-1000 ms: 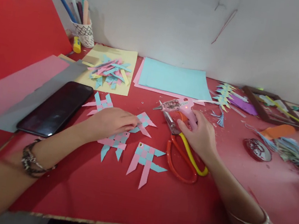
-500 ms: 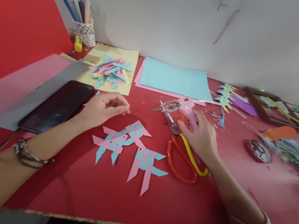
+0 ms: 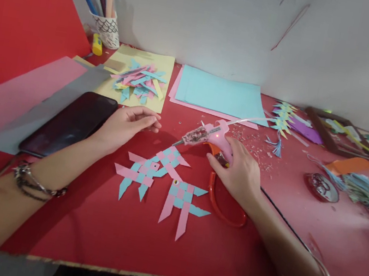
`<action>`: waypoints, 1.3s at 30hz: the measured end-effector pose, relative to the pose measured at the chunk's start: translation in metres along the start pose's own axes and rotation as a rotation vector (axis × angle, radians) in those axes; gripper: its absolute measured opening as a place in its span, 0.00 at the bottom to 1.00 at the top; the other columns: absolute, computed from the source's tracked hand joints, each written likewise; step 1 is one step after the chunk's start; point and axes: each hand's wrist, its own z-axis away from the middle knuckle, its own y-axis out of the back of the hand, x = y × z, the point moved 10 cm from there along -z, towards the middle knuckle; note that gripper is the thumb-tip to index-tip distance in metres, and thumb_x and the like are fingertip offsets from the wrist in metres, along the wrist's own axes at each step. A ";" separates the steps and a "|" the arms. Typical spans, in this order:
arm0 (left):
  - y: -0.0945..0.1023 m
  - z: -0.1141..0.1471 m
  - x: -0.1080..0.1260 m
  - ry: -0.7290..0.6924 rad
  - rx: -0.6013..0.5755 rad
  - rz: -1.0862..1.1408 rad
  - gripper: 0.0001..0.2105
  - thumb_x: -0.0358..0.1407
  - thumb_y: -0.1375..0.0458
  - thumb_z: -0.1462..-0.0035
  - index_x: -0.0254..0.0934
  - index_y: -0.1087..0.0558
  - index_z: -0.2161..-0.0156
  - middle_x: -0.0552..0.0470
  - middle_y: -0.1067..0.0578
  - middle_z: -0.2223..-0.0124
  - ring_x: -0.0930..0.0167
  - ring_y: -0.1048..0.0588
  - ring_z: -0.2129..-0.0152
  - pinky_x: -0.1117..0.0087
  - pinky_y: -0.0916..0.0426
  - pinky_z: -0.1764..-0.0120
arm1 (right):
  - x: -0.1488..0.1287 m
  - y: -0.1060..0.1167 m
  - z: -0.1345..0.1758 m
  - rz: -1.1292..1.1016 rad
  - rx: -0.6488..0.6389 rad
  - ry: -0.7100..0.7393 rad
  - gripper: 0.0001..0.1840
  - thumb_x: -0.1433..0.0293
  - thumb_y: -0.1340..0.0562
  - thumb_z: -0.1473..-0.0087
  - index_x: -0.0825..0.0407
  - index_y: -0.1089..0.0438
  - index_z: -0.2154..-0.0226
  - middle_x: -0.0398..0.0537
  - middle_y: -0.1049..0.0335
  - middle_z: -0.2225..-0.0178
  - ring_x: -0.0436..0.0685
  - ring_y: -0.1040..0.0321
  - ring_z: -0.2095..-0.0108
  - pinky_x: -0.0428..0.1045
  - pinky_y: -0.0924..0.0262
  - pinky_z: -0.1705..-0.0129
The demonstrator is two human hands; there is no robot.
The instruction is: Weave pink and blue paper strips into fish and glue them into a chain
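A pink hot glue gun [image 3: 218, 136] is in my right hand [image 3: 240, 170], which is wrapped round its handle. Its nozzle points left and down, at the top of a woven pink-and-blue paper fish [image 3: 170, 158]. Two more woven fish lie nearer me: one at left [image 3: 139, 173] and one at right [image 3: 180, 194], each with a small eye. My left hand [image 3: 128, 127] hovers beyond the left fish, fingers curled and thumb pressed to them; whatever they pinch is too small to make out. Scissors [image 3: 228, 215] with red and yellow handles lie partly hidden beneath my right hand.
A black phone [image 3: 69, 124] lies left of my hand. Paper strips [image 3: 140, 82] are heaped on a yellow sheet, beside blue sheets [image 3: 223, 93]. A pen cup [image 3: 107, 30] stands at the back left. At right are a round dish [image 3: 322, 187], tassels and a brown frame [image 3: 325, 132].
My right hand has lifted the glue gun off the scissors and brought it left, its nozzle now by the upper fish. My left hand stays nearly in place, still curled.
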 end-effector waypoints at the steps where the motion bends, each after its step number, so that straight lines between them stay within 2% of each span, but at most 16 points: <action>1: 0.000 0.000 -0.001 0.004 -0.002 0.009 0.09 0.38 0.47 0.49 0.36 0.28 0.65 0.51 0.23 0.67 0.71 0.24 0.69 0.65 0.30 0.59 | 0.001 0.000 0.000 0.016 0.002 -0.005 0.20 0.57 0.45 0.52 0.51 0.36 0.58 0.53 0.30 0.60 0.60 0.33 0.66 0.49 0.44 0.75; 10: -0.006 0.004 0.002 0.019 -0.038 0.106 0.09 0.37 0.45 0.49 0.35 0.27 0.65 0.51 0.22 0.68 0.72 0.24 0.73 0.65 0.29 0.60 | 0.000 -0.002 0.001 0.062 -0.026 0.003 0.21 0.58 0.44 0.51 0.51 0.37 0.56 0.53 0.31 0.58 0.61 0.32 0.66 0.49 0.44 0.75; 14: -0.009 0.006 0.010 0.030 -0.058 0.049 0.08 0.36 0.45 0.50 0.36 0.26 0.68 0.51 0.22 0.70 0.71 0.24 0.75 0.66 0.28 0.63 | -0.001 -0.003 0.000 0.085 -0.038 0.013 0.21 0.58 0.45 0.51 0.52 0.37 0.56 0.54 0.32 0.58 0.60 0.32 0.67 0.49 0.45 0.76; 18: -0.020 0.011 0.019 -0.013 -0.164 -0.025 0.06 0.35 0.43 0.53 0.36 0.26 0.71 0.53 0.22 0.73 0.72 0.24 0.78 0.70 0.28 0.68 | -0.005 -0.002 0.000 0.095 -0.031 0.048 0.21 0.59 0.46 0.50 0.53 0.38 0.55 0.54 0.31 0.59 0.59 0.33 0.68 0.49 0.45 0.76; 20: -0.027 0.015 0.021 -0.036 -0.242 -0.051 0.06 0.36 0.43 0.54 0.37 0.26 0.71 0.53 0.22 0.74 0.72 0.24 0.77 0.72 0.28 0.69 | -0.006 -0.001 0.001 0.104 -0.029 0.055 0.21 0.59 0.46 0.49 0.53 0.38 0.55 0.54 0.31 0.59 0.58 0.33 0.68 0.48 0.45 0.76; 22: -0.031 0.017 0.022 -0.054 -0.271 -0.080 0.06 0.37 0.43 0.53 0.37 0.26 0.71 0.54 0.22 0.73 0.72 0.24 0.76 0.74 0.28 0.69 | -0.006 -0.002 0.001 0.114 -0.032 0.053 0.21 0.60 0.46 0.49 0.53 0.38 0.55 0.54 0.31 0.59 0.58 0.33 0.68 0.48 0.45 0.76; 29: -0.014 0.010 0.020 0.018 -0.094 -0.086 0.06 0.35 0.46 0.50 0.36 0.27 0.70 0.51 0.21 0.70 0.71 0.23 0.73 0.72 0.29 0.63 | -0.004 -0.002 0.001 0.121 -0.038 0.051 0.21 0.61 0.45 0.49 0.54 0.38 0.53 0.54 0.32 0.57 0.58 0.32 0.68 0.47 0.46 0.78; 39: -0.012 0.010 0.016 0.045 -0.076 -0.017 0.04 0.34 0.44 0.51 0.37 0.28 0.70 0.52 0.21 0.71 0.70 0.22 0.72 0.71 0.29 0.62 | -0.005 -0.003 0.001 0.125 -0.032 0.060 0.22 0.62 0.45 0.49 0.55 0.39 0.53 0.54 0.32 0.56 0.58 0.32 0.68 0.47 0.45 0.78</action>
